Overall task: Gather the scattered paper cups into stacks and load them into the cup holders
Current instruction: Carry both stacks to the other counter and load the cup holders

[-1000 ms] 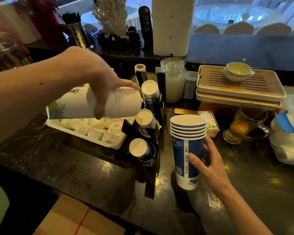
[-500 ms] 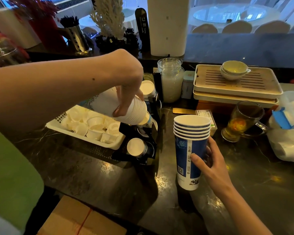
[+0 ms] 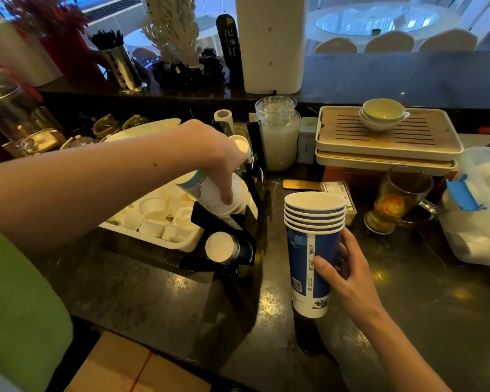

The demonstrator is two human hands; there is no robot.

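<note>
A black cup holder [image 3: 246, 222] with slanted slots stands on the dark counter. My left hand [image 3: 218, 157] grips a white stack of paper cups [image 3: 210, 195], tilted, its lower end inside the holder's middle slot. The slot below holds a stack seen end-on as a white disc [image 3: 219, 247]; another stack [image 3: 241, 145] shows in the slot above, partly hidden by my hand. To the right my right hand [image 3: 348, 274] holds an upright stack of several blue paper cups [image 3: 311, 250] just above the counter.
A white basket [image 3: 153, 239] of small white cups sits left of the holder. Behind stand a glass jar [image 3: 279, 137], a wooden tea tray [image 3: 388, 134] with bowls, and a glass mug of tea [image 3: 396, 199]. A plastic bag [image 3: 481, 210] lies at the right; a cardboard box [image 3: 136, 369] is below the counter edge.
My left hand swung the white stack from lying level over the basket to tilted down and pushed its end into the holder's middle slot. The blue stack stayed almost still.
</note>
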